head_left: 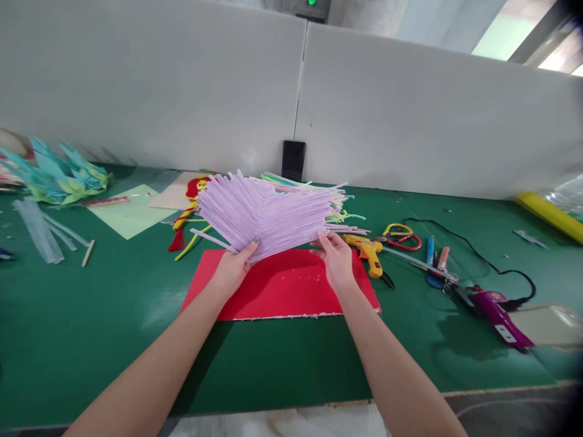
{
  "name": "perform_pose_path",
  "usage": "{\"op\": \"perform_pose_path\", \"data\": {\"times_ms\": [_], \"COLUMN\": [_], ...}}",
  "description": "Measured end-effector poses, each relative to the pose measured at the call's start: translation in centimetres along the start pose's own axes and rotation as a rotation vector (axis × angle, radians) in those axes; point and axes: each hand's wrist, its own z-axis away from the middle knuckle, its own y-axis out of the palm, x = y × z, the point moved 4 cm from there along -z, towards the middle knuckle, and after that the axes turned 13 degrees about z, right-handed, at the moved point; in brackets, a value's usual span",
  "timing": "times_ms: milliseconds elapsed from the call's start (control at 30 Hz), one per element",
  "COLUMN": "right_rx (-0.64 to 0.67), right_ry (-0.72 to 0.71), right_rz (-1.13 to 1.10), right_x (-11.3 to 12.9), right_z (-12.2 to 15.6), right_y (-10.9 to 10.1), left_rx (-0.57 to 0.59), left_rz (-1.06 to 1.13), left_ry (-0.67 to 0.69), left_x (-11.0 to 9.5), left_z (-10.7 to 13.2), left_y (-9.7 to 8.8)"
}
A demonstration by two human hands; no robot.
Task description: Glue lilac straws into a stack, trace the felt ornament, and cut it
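Observation:
A heart-shaped piece made of lilac paper strips (pixel 266 213) is held up, tilted, over a red sheet (pixel 282 288) lying on the green table. My left hand (pixel 234 267) grips its lower left edge with fingers curled under. My right hand (pixel 334 258) pinches its lower right edge. Behind the lilac piece lie loose pastel strips (pixel 339 206).
Right of the red sheet lie a yellow glue gun (pixel 370 252), red-handled scissors (pixel 401 237), pens, a purple tool (pixel 498 312) with a black cord, and a yellow roll (pixel 549 215). To the left lie a teal paper craft (pixel 59 173), clear sticks (pixel 40 230), a pale green sheet (pixel 130 212). White partition behind.

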Motion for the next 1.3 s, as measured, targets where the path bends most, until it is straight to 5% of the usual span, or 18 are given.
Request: {"op": "perform_pose_path", "data": {"times_ms": [233, 633, 867, 1133, 1300], "right_rx": [-0.02, 0.297, 0.145, 0.087, 0.078], "right_ry": [0.008, 0.134, 0.108, 0.076, 0.054], "right_rz": [-0.054, -0.151, -0.185, -0.038, -0.015], "right_x": [-0.3, -1.2, -0.3, -0.1, -0.5], "right_z": [-0.1, 1.8, 1.6, 0.5, 0.1], "right_y": [0.0, 2.9, 1.7, -0.6, -1.1], "left_rx": [0.009, 0.096, 0.14, 0.071, 0.121], "left_rz": [-0.039, -0.037, -0.118, -0.08, -0.089], "left_ry": [0.018, -0.054, -0.169, 0.026, 0.054], "left_x": [0.2, 0.9, 1.9, -2.4, -3.0], "left_z": [-0.1, 1.1, 1.5, -0.2, -0.1], "left_y": [-0.4, 0.6, 0.3, -0.4, 0.1]}}
